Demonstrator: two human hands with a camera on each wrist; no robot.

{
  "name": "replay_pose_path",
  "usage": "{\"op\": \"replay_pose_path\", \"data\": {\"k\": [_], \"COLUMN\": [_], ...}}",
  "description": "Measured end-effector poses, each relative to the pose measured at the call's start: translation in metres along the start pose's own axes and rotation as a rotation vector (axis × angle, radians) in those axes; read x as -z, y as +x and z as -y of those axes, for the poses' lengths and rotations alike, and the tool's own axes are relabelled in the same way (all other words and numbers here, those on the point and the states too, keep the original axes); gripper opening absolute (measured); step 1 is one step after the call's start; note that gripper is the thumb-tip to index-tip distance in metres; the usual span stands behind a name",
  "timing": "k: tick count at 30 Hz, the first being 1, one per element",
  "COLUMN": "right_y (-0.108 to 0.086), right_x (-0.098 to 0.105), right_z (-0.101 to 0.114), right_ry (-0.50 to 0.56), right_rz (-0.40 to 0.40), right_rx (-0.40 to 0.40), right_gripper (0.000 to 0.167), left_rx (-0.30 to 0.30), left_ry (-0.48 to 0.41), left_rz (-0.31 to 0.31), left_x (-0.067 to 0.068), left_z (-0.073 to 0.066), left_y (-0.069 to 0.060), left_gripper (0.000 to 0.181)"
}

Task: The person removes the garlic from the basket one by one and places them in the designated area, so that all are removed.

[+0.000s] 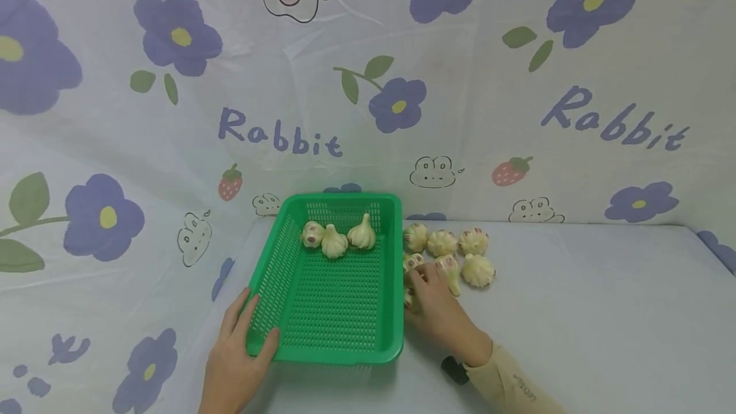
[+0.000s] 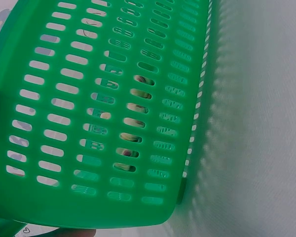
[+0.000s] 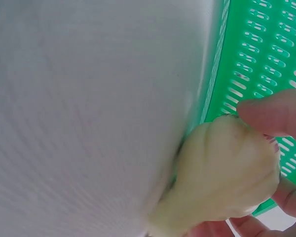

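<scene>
While L hand (image 1: 236,356) rests w/ fingers spread, fairly straight, on near-L corner of grn basket (image 1: 396,273), R hand (image 1: 439,312) pinches a garlic bulb (image 3: 222,173) btwn thumb & fingers, just R of basket. Can't tell if held bulb touches table (image 1: 575,312) or is lifted. Three garlic bulbs (image 1: 334,243) sit inside basket, far end: two close together on L, one on R. Six loose bulbs (image 1: 478,270) lie on table R of basket, approx. two rows, around & beyond R hand's fingers; one has stem pointing near. Dark obj. (image 1: 454,370) by R wrist, can't ID. Far side: white backdrop cloth (image 1: 483,94) w/ floral "Rabbit" print.
</scene>
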State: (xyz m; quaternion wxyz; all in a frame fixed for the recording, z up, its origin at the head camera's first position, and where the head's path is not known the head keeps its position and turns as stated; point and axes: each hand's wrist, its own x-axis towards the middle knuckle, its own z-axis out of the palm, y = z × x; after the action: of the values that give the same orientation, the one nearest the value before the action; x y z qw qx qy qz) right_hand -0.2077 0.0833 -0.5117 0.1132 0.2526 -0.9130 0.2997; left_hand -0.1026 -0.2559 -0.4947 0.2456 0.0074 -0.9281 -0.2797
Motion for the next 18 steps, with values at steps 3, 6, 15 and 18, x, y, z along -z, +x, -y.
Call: {"op": "replay_pose_path", "data": {"k": [3, 6, 15, 18], "right_y": [0.0, -0.0001, -0.0015, -0.0005], "right_x": [0.0009, 0.0028, 0.0066, 0.0062], "right_z": [-0.002, -0.0036, -0.0046, -0.0025], "right_ry": [0.007, 0.014, 0.023, 0.029], "right_rz": [-0.002, -0.003, 0.022, 0.025], "right_rx": [0.003, 0.005, 0.003, -0.009], "right_gripper": [0.052, 0.052, 0.054, 0.057], "left_rx": [0.005, 0.005, 0.008, 0.004], "left_ry": [0.0, -0.003, -0.004, 0.0], "left_rz": [0.005, 0.005, 0.008, 0.009], "left_x": [0.0014, 0.0006, -0.0017, -0.0007], "left_z": [-0.0005, 0.0001, 0.0027, 0.0029], "left_y": [0.0001, -0.0002, 0.0, -0.0003], "left_gripper": [0.066, 0.066, 0.066, 0.066]}}
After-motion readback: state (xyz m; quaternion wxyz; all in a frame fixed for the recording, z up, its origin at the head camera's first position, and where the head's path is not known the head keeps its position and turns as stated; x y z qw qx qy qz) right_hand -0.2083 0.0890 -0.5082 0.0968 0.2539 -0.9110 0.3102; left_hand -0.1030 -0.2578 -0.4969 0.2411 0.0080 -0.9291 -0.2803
